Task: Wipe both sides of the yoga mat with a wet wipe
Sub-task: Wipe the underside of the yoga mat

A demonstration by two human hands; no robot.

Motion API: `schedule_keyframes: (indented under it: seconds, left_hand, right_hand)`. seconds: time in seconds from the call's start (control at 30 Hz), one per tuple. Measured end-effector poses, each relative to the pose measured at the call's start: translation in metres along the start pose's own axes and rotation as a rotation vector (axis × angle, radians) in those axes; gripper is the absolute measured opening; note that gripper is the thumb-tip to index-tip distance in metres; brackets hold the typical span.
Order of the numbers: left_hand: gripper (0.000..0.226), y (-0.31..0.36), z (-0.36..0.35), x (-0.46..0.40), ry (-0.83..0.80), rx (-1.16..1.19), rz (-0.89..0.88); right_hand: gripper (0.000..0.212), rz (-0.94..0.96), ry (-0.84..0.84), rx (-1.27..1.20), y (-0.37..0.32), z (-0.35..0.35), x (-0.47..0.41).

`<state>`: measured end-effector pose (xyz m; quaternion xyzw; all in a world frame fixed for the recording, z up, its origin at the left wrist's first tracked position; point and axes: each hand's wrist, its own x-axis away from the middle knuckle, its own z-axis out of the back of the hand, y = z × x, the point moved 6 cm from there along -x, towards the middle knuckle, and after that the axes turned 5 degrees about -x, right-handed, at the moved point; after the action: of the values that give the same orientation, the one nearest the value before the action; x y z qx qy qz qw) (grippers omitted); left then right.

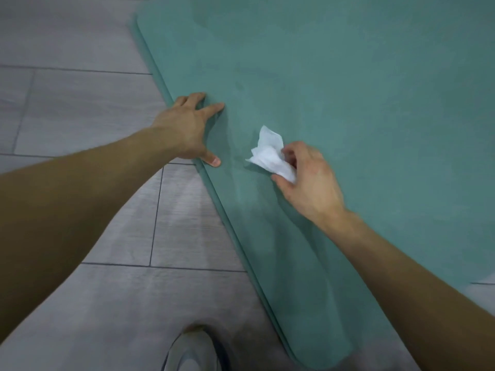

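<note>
Our right hand (305,180) pinches the crumpled white wet wipe (270,156) on the flat teal foam yoga mat (348,89), which lies on the grey tiled floor (80,108). Our left hand (187,127), fingers spread, presses the mat's left edge. We should sweep in long overlapping strokes while pinning that edge.

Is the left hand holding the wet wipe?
No, the right hand holds the wet wipe; the left hand presses the yoga mat.

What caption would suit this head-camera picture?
Left hand steadies the teal yoga mat's edge while the right hand holds a crumpled wet wipe.
</note>
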<state>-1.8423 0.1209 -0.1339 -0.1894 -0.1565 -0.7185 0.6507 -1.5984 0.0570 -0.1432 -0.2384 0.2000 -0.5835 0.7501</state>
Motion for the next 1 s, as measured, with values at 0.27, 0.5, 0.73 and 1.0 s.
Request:
schedule_keyframes:
  seconds: [0.27,0.5,0.73,1.0]
  left_hand:
    - [0.142,0.001,-0.001,0.000,-0.013,0.015,0.013]
    - [0.143,0.001,-0.002,0.000,-0.014,0.022,0.015]
    - [0.143,0.000,-0.002,-0.001,-0.013,0.031,0.018]
    - [0.140,-0.002,-0.005,-0.002,-0.008,0.038,0.008]
  right_hand:
    - [0.038,0.067,-0.206,0.067,-0.004,0.006,-0.010]
    - [0.056,0.210,-0.110,0.216,-0.013,-0.027,-0.003]
    - [0.063,0.479,-0.384,0.410,-0.037,-0.070,0.037]
    - [0.069,0.062,-0.143,0.397,0.012,-0.039,-0.027]
